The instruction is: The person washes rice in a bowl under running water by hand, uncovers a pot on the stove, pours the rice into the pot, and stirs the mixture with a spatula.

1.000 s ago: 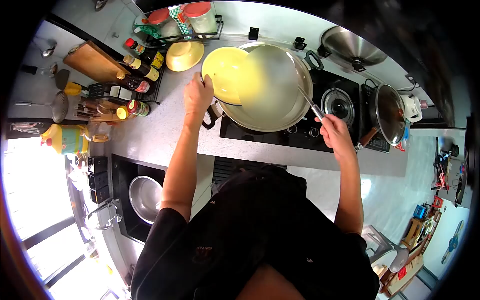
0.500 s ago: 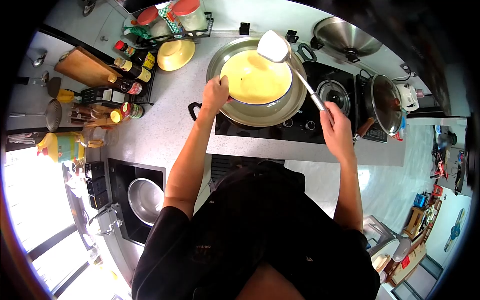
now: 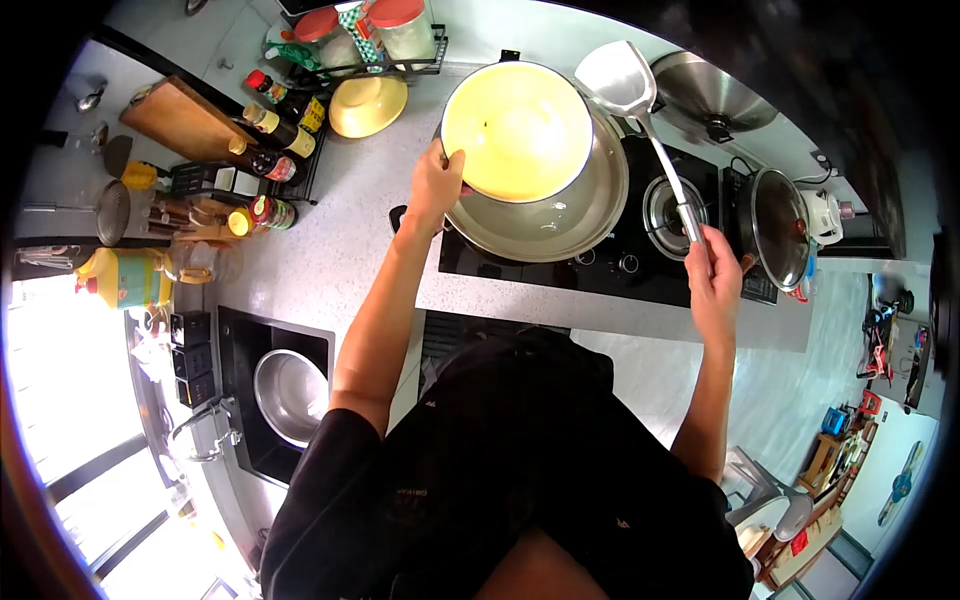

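My left hand point(image 3: 438, 186) grips the near-left rim of a yellow bowl point(image 3: 520, 130), its thumb over the edge. The bowl is tilted, with its inside facing me and a small dark speck on its wall. Beneath it sits a wide pan point(image 3: 575, 225) on the black stove, with some clear liquid showing at its bottom. The bowl hides the pan's far-left part. My right hand point(image 3: 714, 275) is closed around the handle of a metal spatula point(image 3: 615, 80), whose broad blade is raised beyond the pan's far right side, apart from the bowl.
Another yellow bowl point(image 3: 368, 106) stands on the counter by a rack of sauce bottles point(image 3: 280, 130). To the right is a bare burner point(image 3: 675, 215), then a lidded pan point(image 3: 778, 230). A metal lid point(image 3: 710, 95) leans on the wall. A metal pot point(image 3: 291, 397) sits in the sink.
The bowl has risen and moved away from me, tilting so that more of the pan's near side shows. The spatula has moved right, off the bowl's far rim.
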`<action>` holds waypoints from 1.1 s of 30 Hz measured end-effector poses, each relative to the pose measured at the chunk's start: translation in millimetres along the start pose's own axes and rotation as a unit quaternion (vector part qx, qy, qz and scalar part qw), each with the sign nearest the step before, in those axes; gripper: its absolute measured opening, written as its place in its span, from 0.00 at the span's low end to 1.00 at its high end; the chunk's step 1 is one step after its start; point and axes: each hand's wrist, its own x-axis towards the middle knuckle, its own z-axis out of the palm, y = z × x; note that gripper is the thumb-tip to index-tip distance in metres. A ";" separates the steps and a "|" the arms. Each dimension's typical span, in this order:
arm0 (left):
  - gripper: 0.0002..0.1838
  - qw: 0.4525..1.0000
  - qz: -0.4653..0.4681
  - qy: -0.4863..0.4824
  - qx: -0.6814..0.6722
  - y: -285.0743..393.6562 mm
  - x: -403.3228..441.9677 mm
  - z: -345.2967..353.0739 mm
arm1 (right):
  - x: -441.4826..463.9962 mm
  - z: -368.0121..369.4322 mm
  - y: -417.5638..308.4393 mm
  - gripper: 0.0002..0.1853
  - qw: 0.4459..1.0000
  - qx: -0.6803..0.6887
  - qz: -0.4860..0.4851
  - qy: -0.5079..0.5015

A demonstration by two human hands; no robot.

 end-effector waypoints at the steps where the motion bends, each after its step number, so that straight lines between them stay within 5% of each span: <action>1: 0.12 1.000 0.001 0.006 0.011 -4.1 -1.4 -1.8 | -1.1 -2.3 3.5 0.11 1.000 0.012 0.007 -0.003; 11: 0.08 0.979 0.059 0.047 0.189 33.0 5.5 -19.5 | -4.0 -4.4 21.0 0.13 0.997 0.017 0.075 -0.020; 17: 0.21 0.844 0.279 0.089 0.450 78.2 5.3 -10.8 | -0.2 0.4 40.8 0.12 0.999 -0.001 0.035 -0.005; 26: 0.39 0.671 0.567 0.086 0.469 93.4 16.8 -20.5 | -4.0 24.7 65.0 0.11 0.996 -0.066 0.060 -0.019; 29: 0.37 0.674 0.560 0.122 0.467 94.1 17.1 -21.0 | -1.4 37.0 79.2 0.12 0.992 -0.076 0.087 -0.042; 33: 0.29 0.799 0.413 0.140 0.413 93.7 10.3 -14.9 | 4.6 52.5 86.3 0.15 0.985 -0.084 0.129 -0.078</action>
